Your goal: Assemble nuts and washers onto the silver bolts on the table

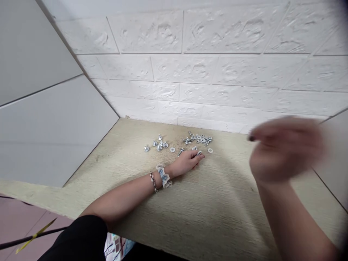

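Observation:
My left hand [187,162] reaches far across the light wooden tabletop [223,203]. Its fingers are curled on a small metal bolt [199,153] at the near edge of a scatter of silver bolts, nuts and washers [201,139]. A second small cluster of bolts [159,144] lies to the left, with a loose washer [172,149] between. A chain bracelet and a scrunchie [164,176] sit on my left wrist. My right hand [282,148] is raised above the table on the right, smeared by motion, so its fingers cannot be read.
A white brick-pattern wall [217,72] closes the back of the table. Grey panels [49,119] stand on the left and another at the far right edge. Pinkish floor and a thin dark rod [29,237] show at bottom left.

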{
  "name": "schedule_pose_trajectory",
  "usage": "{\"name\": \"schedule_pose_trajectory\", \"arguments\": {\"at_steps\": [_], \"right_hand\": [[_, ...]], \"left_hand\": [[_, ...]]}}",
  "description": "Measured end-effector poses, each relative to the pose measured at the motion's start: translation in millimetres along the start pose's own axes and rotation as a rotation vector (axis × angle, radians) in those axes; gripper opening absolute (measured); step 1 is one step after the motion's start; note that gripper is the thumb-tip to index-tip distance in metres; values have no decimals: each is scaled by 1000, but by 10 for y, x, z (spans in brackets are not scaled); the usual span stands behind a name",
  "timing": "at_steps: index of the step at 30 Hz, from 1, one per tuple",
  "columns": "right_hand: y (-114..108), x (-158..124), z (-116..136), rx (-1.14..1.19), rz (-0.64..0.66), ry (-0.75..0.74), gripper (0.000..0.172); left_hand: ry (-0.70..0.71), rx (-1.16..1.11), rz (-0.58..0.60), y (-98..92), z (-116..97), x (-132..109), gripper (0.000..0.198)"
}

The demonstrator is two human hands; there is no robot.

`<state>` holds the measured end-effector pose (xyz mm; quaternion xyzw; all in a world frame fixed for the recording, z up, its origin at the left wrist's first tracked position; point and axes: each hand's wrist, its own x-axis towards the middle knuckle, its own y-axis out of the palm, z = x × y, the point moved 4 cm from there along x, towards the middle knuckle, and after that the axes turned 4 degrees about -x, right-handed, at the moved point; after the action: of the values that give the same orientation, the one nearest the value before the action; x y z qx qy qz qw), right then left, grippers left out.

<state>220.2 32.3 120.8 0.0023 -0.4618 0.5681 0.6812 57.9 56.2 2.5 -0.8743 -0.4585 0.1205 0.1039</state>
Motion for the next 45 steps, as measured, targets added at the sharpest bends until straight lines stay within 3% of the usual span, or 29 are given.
{"name": "schedule_pose_trajectory", "arguments": {"at_steps": [2,5,6,10,17,23,26,30,32,39,45], "right_hand": [[135,42,-179,-65,187,96,26],[402,-6,-581,-250,664,331,16],[447,-28,-704,-319,714,394,13],[604,-112,-946,-386,760,445,24],[741,-183,-994,-353,755,496,8],[769,-198,-1016,-321,748,518,6],[747,-159,-954,-223,708,524,5],[700,-88,-752,147,662,575,23],[697,-73,-633,250,701,578,27],[780,-140,-480,325,891,590,19],[786,-141,-441,388,896,556,32]], "left_hand": [[4,4,2,-3,6,6,34],[3,13,-1,-9,0,3,34],[1,12,-6,-11,-6,-1,33],[3,-5,-19,-12,-32,-18,32],[28,-37,-9,-3,3,7,29],[16,-38,-3,4,33,22,30],[12,-34,5,5,51,26,31],[6,-24,13,-4,56,28,33],[15,-18,19,-8,43,27,33],[18,-32,0,-23,-6,9,35],[35,-56,15,-16,-31,3,33]]}}
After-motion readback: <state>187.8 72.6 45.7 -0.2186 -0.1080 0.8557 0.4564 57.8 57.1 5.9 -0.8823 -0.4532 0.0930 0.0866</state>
